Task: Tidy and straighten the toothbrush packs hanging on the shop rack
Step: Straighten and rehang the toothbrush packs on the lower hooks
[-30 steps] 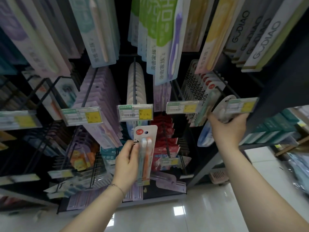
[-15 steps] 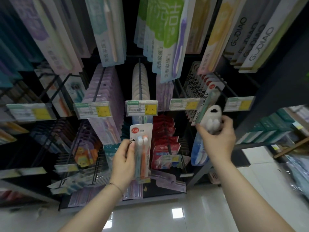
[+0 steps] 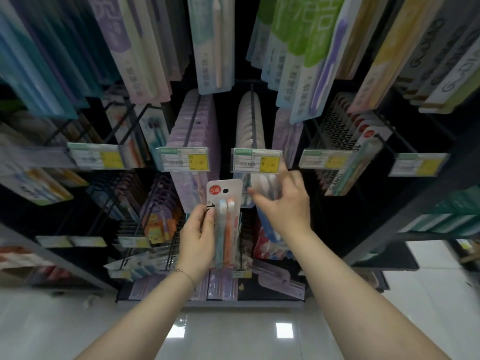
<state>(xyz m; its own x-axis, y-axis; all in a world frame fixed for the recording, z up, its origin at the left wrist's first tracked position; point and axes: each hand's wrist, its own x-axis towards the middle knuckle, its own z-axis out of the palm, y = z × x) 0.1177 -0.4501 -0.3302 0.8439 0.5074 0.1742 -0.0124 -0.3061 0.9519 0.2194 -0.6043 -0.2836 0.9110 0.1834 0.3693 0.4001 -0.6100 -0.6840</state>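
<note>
My left hand [image 3: 198, 235] grips a white card pack [image 3: 224, 193] that holds a blue and an orange toothbrush, upright in front of the rack's middle. My right hand [image 3: 283, 206] is just right of it, under the centre price tag [image 3: 257, 161], with its index finger touching the tag. It holds a blurred white round-topped pack [image 3: 262, 184] whose blue brush shows below the wrist. Behind the tag, a row of matching white round-topped packs [image 3: 250, 118] hangs on the centre hook. A row of lilac packs [image 3: 192, 126] hangs on the hook to the left.
Long packs [image 3: 306, 61] hang low overhead from the upper row. To the right, packs printed with numbers [image 3: 345, 131] fill another hook, beside a dark shelf upright [image 3: 415, 203]. Lower hooks carry more packs [image 3: 158, 224]. Pale glossy floor tiles [image 3: 233, 333] lie below.
My right hand took a white pack off the right-hand hook and carried it left to the centre hook. My left hand kept its pack in place. My view moved closer.
</note>
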